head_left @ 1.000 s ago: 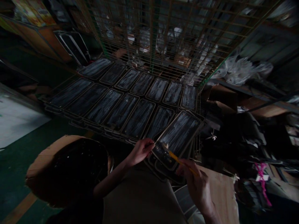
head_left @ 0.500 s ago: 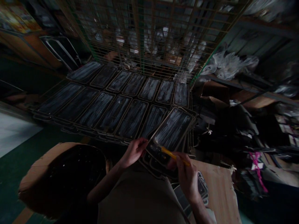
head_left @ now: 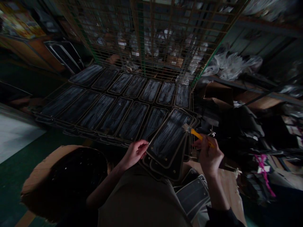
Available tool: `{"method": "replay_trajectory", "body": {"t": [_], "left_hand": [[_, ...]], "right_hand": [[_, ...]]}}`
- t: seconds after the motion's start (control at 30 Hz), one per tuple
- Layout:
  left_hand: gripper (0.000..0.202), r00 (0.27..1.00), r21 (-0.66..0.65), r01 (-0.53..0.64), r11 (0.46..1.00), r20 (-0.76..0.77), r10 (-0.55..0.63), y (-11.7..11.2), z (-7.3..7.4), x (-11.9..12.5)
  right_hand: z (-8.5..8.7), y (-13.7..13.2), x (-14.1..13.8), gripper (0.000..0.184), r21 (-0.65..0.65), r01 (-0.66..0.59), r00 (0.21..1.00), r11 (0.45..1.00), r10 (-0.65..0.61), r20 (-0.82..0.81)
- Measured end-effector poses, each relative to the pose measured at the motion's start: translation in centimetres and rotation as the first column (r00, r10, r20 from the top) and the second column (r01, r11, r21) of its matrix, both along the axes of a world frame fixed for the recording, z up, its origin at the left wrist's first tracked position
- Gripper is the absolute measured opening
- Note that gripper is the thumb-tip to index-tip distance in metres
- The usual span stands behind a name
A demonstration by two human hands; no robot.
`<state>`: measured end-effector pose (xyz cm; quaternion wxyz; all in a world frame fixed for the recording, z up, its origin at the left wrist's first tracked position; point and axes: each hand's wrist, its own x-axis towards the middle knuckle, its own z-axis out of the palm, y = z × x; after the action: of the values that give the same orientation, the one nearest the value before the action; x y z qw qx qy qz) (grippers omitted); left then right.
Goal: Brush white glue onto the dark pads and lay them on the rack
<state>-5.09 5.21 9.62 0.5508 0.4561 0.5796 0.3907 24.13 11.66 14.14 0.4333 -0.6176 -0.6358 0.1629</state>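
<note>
My left hand [head_left: 135, 153] pinches the left edge of a dark rectangular panel [head_left: 169, 138] with rounded corners and a light border. Whitish streaks cover most of its face. The panel lies tilted on a stack of similar panels [head_left: 177, 171]. In my right hand [head_left: 209, 154] is a paintbrush [head_left: 197, 135] with a yellow handle. Its bristles are at the panel's right edge; whether they touch it I cannot tell. Beyond lie two rows of streaked panels [head_left: 133, 121], side by side on a wire rack.
A wire mesh wall [head_left: 151, 41] rises behind the rows. At lower left stands a round container [head_left: 80, 176] with a dark, shiny inside. More panels [head_left: 193, 194] lie on a wooden board [head_left: 228, 179] at lower right. Plastic bags [head_left: 233, 66] fill a shelf at right.
My right hand has moved the paintbrush up and to the right, from the panel's near end to its right edge. White streaks now reach the near end. My left hand has stayed at the edge.
</note>
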Motion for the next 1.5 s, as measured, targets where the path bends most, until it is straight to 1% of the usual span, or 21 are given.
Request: {"method": "replay_trajectory", "body": {"t": [0.07, 0.13, 0.2, 0.3, 0.4, 0.5, 0.57, 0.6, 0.67, 0.73, 0.8, 0.87, 0.9, 0.93, 1.0, 1.1, 1.2, 1.3, 1.4, 1.47, 1.5], "left_hand": [[0.035, 1.000, 0.000, -0.009, 1.000, -0.006, 0.009, -0.1, 0.2, 0.1], [0.035, 1.000, -0.001, -0.025, 1.000, -0.011, 0.025, -0.2, 0.3, 0.2], [0.035, 0.999, -0.009, -0.044, 0.999, -0.009, 0.044, -0.3, 0.2, 0.2], [0.033, 0.998, 0.005, -0.063, 0.998, -0.003, 0.063, -0.4, -0.3, 0.3], [0.032, 0.998, 0.031, -0.058, 0.998, 0.001, 0.058, -0.3, -0.7, 0.2], [0.034, 0.999, 0.016, -0.048, 0.999, -0.021, 0.049, -0.2, -0.8, 0.1], [0.035, 0.999, 0.012, -0.035, 0.999, -0.029, 0.035, -0.2, -0.6, 0.0], [0.035, 0.999, 0.018, -0.027, 0.999, -0.025, 0.027, -0.1, -0.5, 0.0], [0.036, 1.000, 0.028, -0.022, 0.999, -0.012, 0.022, -0.1, -0.2, 0.0], [0.037, 0.999, 0.018, -0.046, 0.999, 0.000, 0.046, -0.1, 0.0, 0.1], [0.037, 0.998, -0.006, -0.067, 0.998, 0.009, 0.067, 0.0, 0.1, 0.2], [0.038, 0.998, -0.016, -0.066, 0.998, 0.015, 0.066, 0.0, 0.2, 0.2], [0.037, 0.998, -0.012, -0.063, 0.998, 0.019, 0.063, 0.0, 0.2, 0.3], [0.037, 0.998, -0.005, -0.061, 0.998, 0.026, 0.061, 0.0, 0.2, 0.3], [0.036, 0.997, 0.007, -0.061, 0.998, 0.049, 0.061, 0.1, 0.1, 0.3], [0.035, 0.995, 0.021, -0.073, 0.997, 0.070, 0.071, 0.1, -0.1, 0.2], [0.035, 0.998, 0.029, -0.053, 0.998, 0.031, 0.052, 0.0, -0.2, 0.0], [0.036, 0.999, 0.027, -0.021, 0.999, 0.028, 0.020, 0.0, -0.3, -0.1], [0.038, 0.998, 0.022, -0.031, 0.999, 0.057, 0.030, 0.0, -0.5, -0.1], [0.039, 0.997, 0.009, -0.035, 0.999, 0.070, 0.035, -0.1, -0.6, 0.0], [0.040, 0.996, 0.003, -0.034, 0.999, 0.078, 0.033, -0.1, -0.7, 0.1]], "right_hand": [[-0.1, 0.8, 0.0, 0.026, 0.055, -0.008, 0.999, 0.998, 0.005, 0.051], [-0.3, 0.4, -0.1, 0.024, 0.047, -0.051, 0.994, 0.998, 0.046, 0.096], [-0.4, -1.2, -0.3, 0.023, -0.008, -0.107, 0.983, 0.994, 0.107, 0.152], [-0.1, -5.0, -0.7, 0.024, -0.084, -0.165, 0.958, 0.983, 0.180, 0.221], [1.2, -8.4, -1.4, 0.023, -0.154, -0.212, 0.946, 0.965, 0.242, 0.217], [3.3, -10.0, -2.1, 0.021, -0.235, -0.262, 0.955, 0.936, 0.286, 0.077], [4.4, -9.7, -2.3, 0.022, -0.271, -0.282, 0.958, 0.920, 0.284, -0.034], [4.6, -9.2, -2.4, 0.022, -0.273, -0.284, 0.959, 0.919, 0.277, -0.066], [4.4, -7.4, -2.5, 0.024, -0.233, -0.265, 0.964, 0.936, 0.250, -0.090], [3.3, -4.9, -2.9, 0.026, -0.160, -0.234, 0.970, 0.959, 0.219, -0.105], [1.8, -2.5, -3.5, 0.026, -0.098, -0.204, 0.975, 0.974, 0.192, -0.115], [0.4, -0.8, -4.3, 0.026, -0.080, -0.204, 0.975, 0.976, 0.196, -0.100], [-0.1, -0.5, -4.7, 0.026, -0.088, -0.221, 0.973, 0.971, 0.214, -0.082], [-0.5, -0.6, -5.0, 0.025, -0.107, -0.248, 0.968, 0.963, 0.242, -0.067], [-0.6, -1.9, -5.4, 0.024, -0.151, -0.313, 0.950, 0.938, 0.307, -0.060], [0.2, -5.4, -6.0, 0.024, -0.208, -0.389, 0.921, 0.898, 0.370, -0.126], [1.2, -8.4, -6.5, 0.025, -0.275, -0.424, 0.899, 0.863, 0.363, -0.245], [2.0, -9.6, -6.6, 0.027, -0.335, -0.450, 0.878, 0.828, 0.342, -0.335], [2.5, -9.7, -5.8, 0.029, -0.392, -0.401, 0.893, 0.828, 0.258, -0.368], [2.7, -9.6, -4.7, 0.030, -0.408, -0.319, 0.927, 0.855, 0.193, -0.322], [2.7, -9.5, -4.0, 0.031, -0.390, -0.277, 0.947, 0.878, 0.181, -0.264]]}}
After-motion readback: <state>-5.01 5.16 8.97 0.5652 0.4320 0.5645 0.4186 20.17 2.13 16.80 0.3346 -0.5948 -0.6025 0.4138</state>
